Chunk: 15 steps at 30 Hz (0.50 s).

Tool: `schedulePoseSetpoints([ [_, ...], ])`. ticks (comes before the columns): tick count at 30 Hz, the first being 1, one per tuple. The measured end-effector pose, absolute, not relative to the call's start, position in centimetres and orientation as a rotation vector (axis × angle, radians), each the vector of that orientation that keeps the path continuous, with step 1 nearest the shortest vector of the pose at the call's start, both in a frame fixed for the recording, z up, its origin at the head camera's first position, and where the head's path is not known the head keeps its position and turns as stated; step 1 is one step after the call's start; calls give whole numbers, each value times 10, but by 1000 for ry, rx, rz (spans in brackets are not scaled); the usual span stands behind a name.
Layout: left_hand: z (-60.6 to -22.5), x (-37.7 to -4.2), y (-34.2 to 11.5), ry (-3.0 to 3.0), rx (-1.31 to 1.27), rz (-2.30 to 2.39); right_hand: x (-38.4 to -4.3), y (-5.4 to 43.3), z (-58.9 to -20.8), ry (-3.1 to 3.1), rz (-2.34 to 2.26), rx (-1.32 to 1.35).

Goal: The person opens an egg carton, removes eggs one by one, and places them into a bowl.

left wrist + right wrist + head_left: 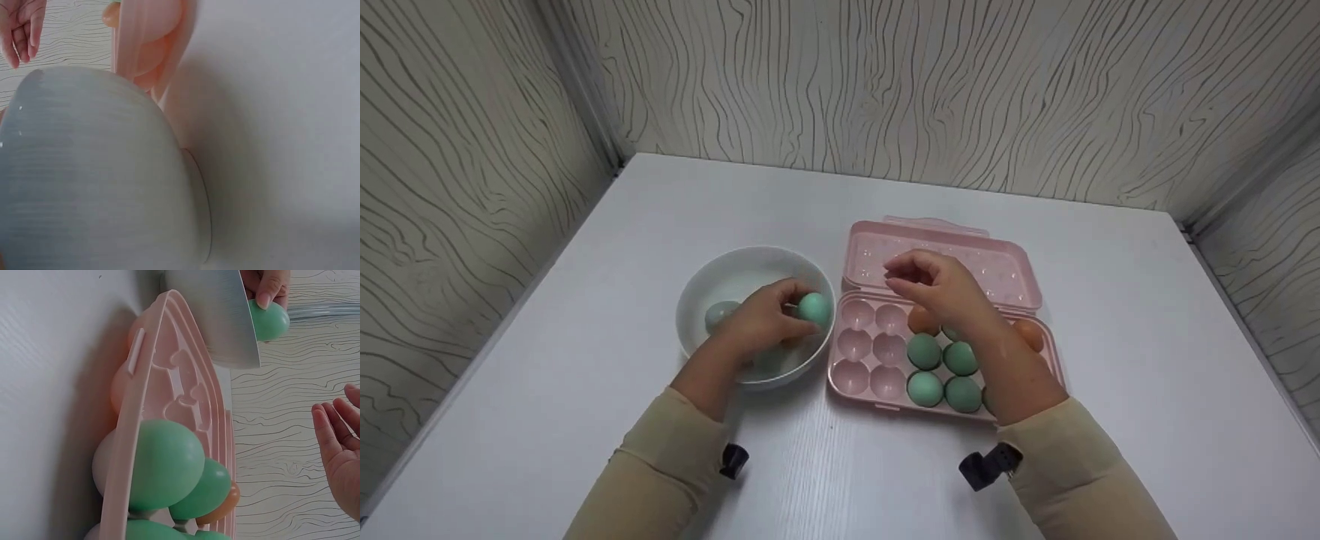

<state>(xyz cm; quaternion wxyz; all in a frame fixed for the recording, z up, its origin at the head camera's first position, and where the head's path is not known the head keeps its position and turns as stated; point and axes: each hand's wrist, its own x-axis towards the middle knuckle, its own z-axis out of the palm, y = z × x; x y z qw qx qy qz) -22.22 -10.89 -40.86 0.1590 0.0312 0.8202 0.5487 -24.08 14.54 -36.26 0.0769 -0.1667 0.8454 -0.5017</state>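
At the right side of the white bowl (750, 262), my left hand (765, 319) pinches a green egg (814, 309) between thumb and fingers. The right wrist view shows this egg (271, 322) above the bowl's rim, with the thumb pressed on it. Another pale green egg (721, 315) lies in the bowl, partly behind the hand. My right hand (945, 289) hovers over the pink egg carton (870, 401), its fingers loosely bent and nothing in them. Green eggs (924, 351) and brown eggs (922, 320) fill cups in the carton's middle and right; the right forearm hides some.
Two columns of bare cups (889, 349) make up the carton's left end, beside the bowl. Its lid (997, 270) lies folded back behind it. All stands on a white table (547, 375) with patterned walls (810, 90) at the back and sides.
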Motion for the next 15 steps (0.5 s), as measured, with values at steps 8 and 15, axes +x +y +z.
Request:
schedulePoseSetpoints([
  [8,-414,-220,-111,2438,126,1475,-242,145,-366,2534,-1497,-493],
  [15,-415,-219,-112,2440,149,1471,-243,145,-368,2531,-1489,-502],
])
